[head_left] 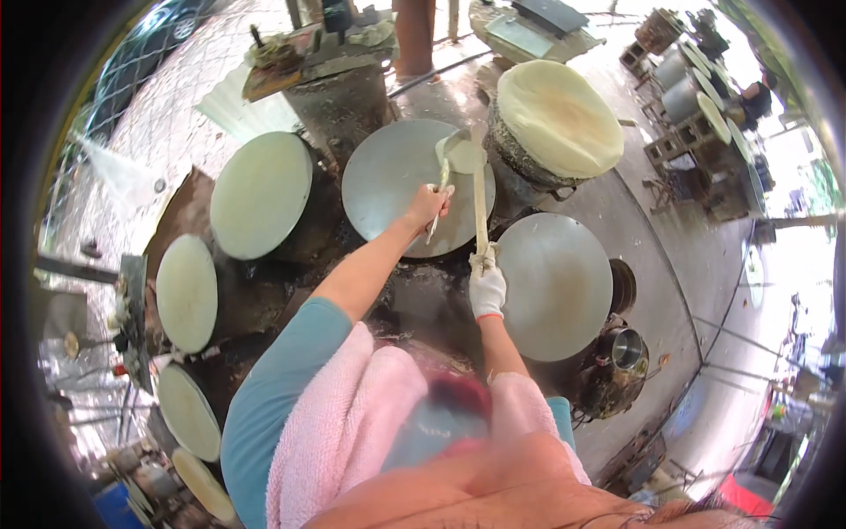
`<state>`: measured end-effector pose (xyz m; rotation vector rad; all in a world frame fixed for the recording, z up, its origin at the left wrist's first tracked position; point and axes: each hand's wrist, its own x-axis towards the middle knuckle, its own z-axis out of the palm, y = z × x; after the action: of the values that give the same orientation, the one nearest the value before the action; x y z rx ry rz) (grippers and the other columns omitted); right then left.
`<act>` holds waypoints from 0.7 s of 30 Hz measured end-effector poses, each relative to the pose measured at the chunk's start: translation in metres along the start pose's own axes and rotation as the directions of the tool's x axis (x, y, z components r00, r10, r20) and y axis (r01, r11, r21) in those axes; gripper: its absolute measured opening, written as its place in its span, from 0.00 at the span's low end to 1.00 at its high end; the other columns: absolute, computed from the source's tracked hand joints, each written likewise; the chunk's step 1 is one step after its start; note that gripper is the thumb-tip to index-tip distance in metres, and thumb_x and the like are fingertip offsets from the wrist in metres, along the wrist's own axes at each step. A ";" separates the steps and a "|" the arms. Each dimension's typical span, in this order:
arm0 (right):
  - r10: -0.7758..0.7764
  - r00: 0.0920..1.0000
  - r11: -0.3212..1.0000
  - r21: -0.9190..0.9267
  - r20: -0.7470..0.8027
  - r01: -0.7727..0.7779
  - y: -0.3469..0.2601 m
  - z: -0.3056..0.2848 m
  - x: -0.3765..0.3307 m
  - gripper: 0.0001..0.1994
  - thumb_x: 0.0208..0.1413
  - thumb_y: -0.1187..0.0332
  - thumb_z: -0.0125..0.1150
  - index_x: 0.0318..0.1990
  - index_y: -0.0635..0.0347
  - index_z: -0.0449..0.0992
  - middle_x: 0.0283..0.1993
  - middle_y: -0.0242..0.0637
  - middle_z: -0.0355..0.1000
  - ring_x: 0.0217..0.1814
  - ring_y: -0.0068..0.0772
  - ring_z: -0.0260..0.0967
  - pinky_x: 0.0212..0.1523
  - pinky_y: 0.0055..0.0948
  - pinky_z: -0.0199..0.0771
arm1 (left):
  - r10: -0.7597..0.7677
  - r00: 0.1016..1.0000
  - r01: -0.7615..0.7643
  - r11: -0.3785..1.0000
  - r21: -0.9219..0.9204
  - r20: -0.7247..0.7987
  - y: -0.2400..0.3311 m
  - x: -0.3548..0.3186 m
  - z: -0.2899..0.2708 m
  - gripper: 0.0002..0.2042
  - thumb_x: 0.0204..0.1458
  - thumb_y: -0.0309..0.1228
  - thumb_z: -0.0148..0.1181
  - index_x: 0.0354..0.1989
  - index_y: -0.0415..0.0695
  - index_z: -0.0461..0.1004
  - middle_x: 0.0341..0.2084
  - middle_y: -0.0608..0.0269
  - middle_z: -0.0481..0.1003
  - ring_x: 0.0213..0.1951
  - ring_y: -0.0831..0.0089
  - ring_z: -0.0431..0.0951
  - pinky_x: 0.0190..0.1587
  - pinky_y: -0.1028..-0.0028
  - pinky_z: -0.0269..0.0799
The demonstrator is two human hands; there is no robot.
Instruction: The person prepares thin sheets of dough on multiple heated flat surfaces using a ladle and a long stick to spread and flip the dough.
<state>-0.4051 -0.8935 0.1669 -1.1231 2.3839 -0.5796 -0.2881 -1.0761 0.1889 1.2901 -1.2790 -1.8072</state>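
Observation:
My bare left hand [427, 206] is closed around the handle of a ladle [458, 156] with pale batter in its bowl. The bowl hangs over the far right part of a round grey griddle [383, 189]. In a white knit glove, my right hand [486, 284] grips a long flat wooden stick [480, 198], whose far end reaches up beside the ladle. Whether the two touch, I cannot tell. Below my right hand lies a second round griddle [560, 291] with a brownish patch in its middle. No batter shows on either griddle.
A pile of large thin flatbreads [560, 119] tops a dark drum at the far right. Several round griddles with pale sheets, one a large disc [262, 196], curve along my left. A metal pot [627, 349] stands at the right. A cluttered stand [322, 66] rises at the back.

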 end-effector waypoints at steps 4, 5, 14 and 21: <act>0.114 0.993 0.952 0.282 0.033 -0.118 -0.014 0.027 -0.003 0.21 0.59 0.58 0.52 0.58 0.53 0.65 0.33 0.41 0.75 0.32 0.37 0.73 0.36 0.30 0.70 | 0.283 0.951 -0.154 0.790 0.594 -0.129 -0.035 0.024 -0.053 0.14 0.50 0.36 0.55 0.32 0.34 0.70 0.27 0.46 0.74 0.27 0.52 0.75 0.31 0.60 0.68; 0.121 0.991 0.708 0.705 -0.064 -0.041 0.020 0.058 0.011 0.21 0.57 0.57 0.54 0.58 0.48 0.67 0.26 0.34 0.74 0.27 0.32 0.71 0.33 0.23 0.70 | 0.293 0.955 -0.209 0.757 0.619 -0.036 -0.023 0.025 -0.046 0.17 0.50 0.36 0.55 0.40 0.33 0.68 0.32 0.39 0.73 0.37 0.42 0.72 0.39 0.54 0.66; 0.262 0.965 0.494 0.862 -0.028 -0.110 -0.046 0.078 0.013 0.19 0.57 0.70 0.55 0.56 0.64 0.67 0.35 0.25 0.71 0.32 0.12 0.63 0.34 0.13 0.64 | 0.446 0.887 -0.285 0.730 0.621 -0.118 0.021 -0.028 -0.180 0.16 0.56 0.34 0.51 0.46 0.33 0.64 0.26 0.39 0.73 0.31 0.45 0.75 0.30 0.59 0.69; 0.039 0.999 0.936 0.349 0.028 -0.046 -0.091 0.043 0.027 0.17 0.54 0.66 0.57 0.50 0.62 0.73 0.34 0.29 0.75 0.33 0.19 0.69 0.37 0.22 0.70 | 0.386 0.921 -0.283 0.758 0.588 -0.055 0.036 -0.069 -0.212 0.15 0.56 0.32 0.50 0.45 0.31 0.66 0.28 0.40 0.74 0.32 0.48 0.76 0.34 0.64 0.70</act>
<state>-0.3418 -0.9754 0.1754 -0.9116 2.1675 -0.9297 -0.0690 -1.1095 0.2322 1.3598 -1.8983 -1.0575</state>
